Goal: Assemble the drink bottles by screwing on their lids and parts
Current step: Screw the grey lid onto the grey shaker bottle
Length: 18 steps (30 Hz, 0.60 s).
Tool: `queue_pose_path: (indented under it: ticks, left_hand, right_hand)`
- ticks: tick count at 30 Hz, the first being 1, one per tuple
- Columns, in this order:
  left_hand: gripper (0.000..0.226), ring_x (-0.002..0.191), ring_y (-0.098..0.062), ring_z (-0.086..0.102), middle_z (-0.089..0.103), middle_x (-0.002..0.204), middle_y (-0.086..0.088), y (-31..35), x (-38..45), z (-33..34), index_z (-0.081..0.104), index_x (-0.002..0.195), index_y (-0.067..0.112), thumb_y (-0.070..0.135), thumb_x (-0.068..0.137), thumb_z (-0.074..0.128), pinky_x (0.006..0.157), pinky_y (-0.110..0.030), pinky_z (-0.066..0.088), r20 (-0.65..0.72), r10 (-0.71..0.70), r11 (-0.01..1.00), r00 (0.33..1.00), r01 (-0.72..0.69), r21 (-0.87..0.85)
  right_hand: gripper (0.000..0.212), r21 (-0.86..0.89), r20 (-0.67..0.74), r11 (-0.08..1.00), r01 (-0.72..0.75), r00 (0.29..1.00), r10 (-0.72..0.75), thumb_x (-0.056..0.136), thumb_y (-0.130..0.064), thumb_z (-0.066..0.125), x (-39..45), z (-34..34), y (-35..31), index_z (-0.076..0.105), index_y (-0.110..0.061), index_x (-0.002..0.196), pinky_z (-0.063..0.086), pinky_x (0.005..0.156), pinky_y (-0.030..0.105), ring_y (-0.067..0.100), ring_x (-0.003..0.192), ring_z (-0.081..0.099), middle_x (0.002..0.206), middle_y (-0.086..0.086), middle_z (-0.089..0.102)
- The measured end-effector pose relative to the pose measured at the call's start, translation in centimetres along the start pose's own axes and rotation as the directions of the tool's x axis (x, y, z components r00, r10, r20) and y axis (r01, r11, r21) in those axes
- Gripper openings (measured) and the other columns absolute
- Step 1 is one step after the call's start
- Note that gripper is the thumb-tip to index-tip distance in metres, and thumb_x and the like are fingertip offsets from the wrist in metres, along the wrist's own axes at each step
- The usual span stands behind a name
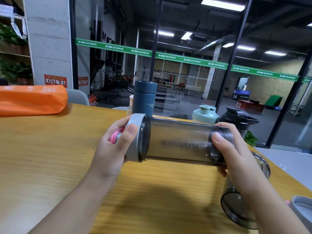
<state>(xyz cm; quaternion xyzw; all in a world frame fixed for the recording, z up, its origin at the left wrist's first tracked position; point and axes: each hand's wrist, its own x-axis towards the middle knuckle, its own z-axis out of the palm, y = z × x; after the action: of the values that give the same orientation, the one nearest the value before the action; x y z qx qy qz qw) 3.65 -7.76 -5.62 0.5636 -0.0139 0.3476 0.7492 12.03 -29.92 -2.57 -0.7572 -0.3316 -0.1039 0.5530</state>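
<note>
I hold a smoky transparent shaker bottle (179, 142) sideways above the wooden table (50, 157). My left hand (116, 146) wraps its grey lid (135, 137), which has a pink cap (115, 136) and sits on the bottle's mouth. My right hand (234, 154) grips the bottle's dark bottom end. A second smoky cup part (236, 206) lies on its side under my right forearm. Another grey lid (302, 211) rests at the lower right edge.
A dark blue flask (144, 97) stands at the table's far edge, with a mint-lidded bottle (205, 114) and a black-lidded bottle (239, 120) to its right. An orange bag (32, 99) lies far left. A glass wall runs behind the table.
</note>
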Motion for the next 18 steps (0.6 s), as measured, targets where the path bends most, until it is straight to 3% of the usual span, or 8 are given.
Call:
queue_pose_path:
  ticks: [4,7,10,13,15,18]
  left_hand:
    - [0.111,0.109,-0.025,0.064,0.064,0.124,-0.009,-0.6,0.2,0.2,0.049,0.136,0.029,0.066,0.038,0.085,0.087,-0.045,0.053,0.061,-0.030,1.000,0.998,0.030,-0.005]
    - [0.121,0.116,-0.029,0.061,0.058,0.133,-0.008,-1.4,-0.2,0.9,0.047,0.134,0.027,0.062,0.026,0.089,0.089,-0.038,0.055,0.095,-0.150,0.979,0.984,0.161,-0.128]
    - [0.121,0.117,-0.030,0.059,0.057,0.135,-0.006,-1.7,-0.6,1.6,0.051,0.133,0.023,0.066,0.025,0.086,0.092,-0.044,0.053,0.158,-0.248,0.943,0.956,0.276,-0.186]
    - [0.100,0.115,-0.023,0.062,0.065,0.125,-0.004,-0.9,-0.7,2.3,0.063,0.120,0.027,0.065,0.030,0.086,0.091,-0.049,0.050,0.166,-0.197,0.938,0.966,0.235,-0.255]
    - [0.072,0.105,-0.016,0.067,0.070,0.114,0.000,-0.2,-0.5,3.0,0.074,0.101,0.032,0.061,0.037,0.087,0.091,-0.050,0.047,0.136,-0.151,0.936,0.979,0.186,-0.298]
    - [0.026,0.082,-0.012,0.067,0.070,0.089,0.002,0.7,0.4,4.6,0.076,0.084,0.028,0.045,0.064,0.078,0.098,-0.053,0.045,0.035,-0.157,0.904,0.987,0.158,-0.396]
  right_hand:
    - [0.053,0.055,-0.080,0.998,-0.006,0.997,0.011,0.064,-0.069,0.048,0.1,0.1,0.2,0.054,-0.038,0.106,0.039,0.048,0.027,0.012,0.061,0.052,0.074,-0.007,0.060]
    - [0.065,0.088,-0.118,0.994,-0.058,0.991,0.069,0.060,-0.072,0.045,0.1,0.2,0.2,0.052,-0.032,0.111,0.039,0.047,0.023,0.015,0.061,0.052,0.081,-0.001,0.061]
    - [0.058,0.102,-0.098,0.990,-0.093,0.990,0.103,0.063,-0.072,0.043,0.1,0.3,0.0,0.052,-0.034,0.106,0.041,0.045,0.021,0.016,0.056,0.053,0.086,0.008,0.064]
    - [0.047,0.103,-0.054,0.990,-0.092,0.994,0.098,0.069,-0.069,0.044,0.1,0.3,-0.3,0.053,-0.034,0.100,0.042,0.044,0.022,0.015,0.052,0.056,0.080,0.005,0.062]
    - [0.042,0.115,-0.031,0.987,-0.108,0.993,0.113,0.074,-0.066,0.044,0.1,0.4,-0.3,0.053,-0.033,0.099,0.042,0.044,0.024,0.016,0.050,0.057,0.077,0.008,0.061]
    - [0.041,0.128,0.008,0.977,-0.169,0.985,0.170,0.079,-0.063,0.037,0.3,0.6,-0.3,0.052,-0.028,0.095,0.040,0.043,0.026,0.016,0.047,0.054,0.072,0.011,0.058]
